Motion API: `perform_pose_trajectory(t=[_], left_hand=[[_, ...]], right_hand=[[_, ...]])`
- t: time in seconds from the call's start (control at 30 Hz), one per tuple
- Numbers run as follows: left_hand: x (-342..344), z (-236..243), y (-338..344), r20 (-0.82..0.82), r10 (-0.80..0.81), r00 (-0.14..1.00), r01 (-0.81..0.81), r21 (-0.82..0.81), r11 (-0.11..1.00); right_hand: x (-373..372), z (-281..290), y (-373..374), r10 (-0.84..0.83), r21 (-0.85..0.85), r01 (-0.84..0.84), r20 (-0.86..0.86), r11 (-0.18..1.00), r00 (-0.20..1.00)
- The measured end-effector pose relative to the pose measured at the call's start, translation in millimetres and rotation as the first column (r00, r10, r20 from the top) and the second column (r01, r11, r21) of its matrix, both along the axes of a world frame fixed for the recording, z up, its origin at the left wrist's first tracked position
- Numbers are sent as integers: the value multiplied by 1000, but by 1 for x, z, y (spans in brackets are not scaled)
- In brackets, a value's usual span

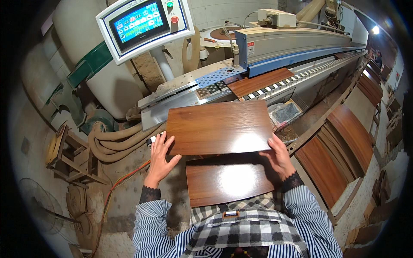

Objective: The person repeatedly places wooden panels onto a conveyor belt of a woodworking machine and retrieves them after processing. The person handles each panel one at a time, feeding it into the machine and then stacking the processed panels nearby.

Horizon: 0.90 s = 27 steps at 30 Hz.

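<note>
Checked apron (254,232) closest to lens, striped sleeves (144,217) either side. Just past it, lower wood-grain panel (219,185), lying between both forearms, glare on its face. Beyond that — upper wood-grain panel (211,124), set between left hand (160,161) and right hand (278,158), broad glossy face up. Left hand: fingers spread, tips touching upper panel's left end, thumb splayed out by the near corner. Right hand: fingers bent at the near right corner; cannot tell if pinching or only touching.

Ahead: edge-banding machine with blue-and-grey pressure beam (297,45). Third brown panel (260,82) partly under the beam, next to segmented conveyor track (279,85). In the way — upper panel, hiding part of the machine's near side. Touchscreen console (140,23) up left, on a grey post (162,63). Thick beige hoses (114,146) down left, wooden stool (71,157) beyond them. To the right: stacked brown panels (322,172), plastic bin (285,112) nearer the machine.
</note>
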State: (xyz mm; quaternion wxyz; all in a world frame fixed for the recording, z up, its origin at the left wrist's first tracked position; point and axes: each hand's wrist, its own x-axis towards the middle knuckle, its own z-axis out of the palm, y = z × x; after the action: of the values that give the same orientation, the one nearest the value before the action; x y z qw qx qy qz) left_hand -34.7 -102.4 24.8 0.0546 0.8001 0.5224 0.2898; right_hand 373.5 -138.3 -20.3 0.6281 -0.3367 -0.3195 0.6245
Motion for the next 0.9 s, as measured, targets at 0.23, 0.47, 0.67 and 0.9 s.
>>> perform_pose_trajectory(t=[0.23,0.47,0.67,0.9], left_hand=[[-27,-23,36,-91,164,982,-162,21,987],[-16,-19,74,-62,354,933,-356,-31,934],[-7,-7,110,-82,371,925,-376,-52,925],[-10,-20,117,-6,315,949,-315,14,949]], right_hand=[[-30,-4,49,107,-64,-136,-335,989,936],[16,-29,-36,-302,190,236,654,953,693],[43,-95,-109,-227,-2,398,820,917,525],[30,-118,-108,-312,-43,453,669,890,675]])
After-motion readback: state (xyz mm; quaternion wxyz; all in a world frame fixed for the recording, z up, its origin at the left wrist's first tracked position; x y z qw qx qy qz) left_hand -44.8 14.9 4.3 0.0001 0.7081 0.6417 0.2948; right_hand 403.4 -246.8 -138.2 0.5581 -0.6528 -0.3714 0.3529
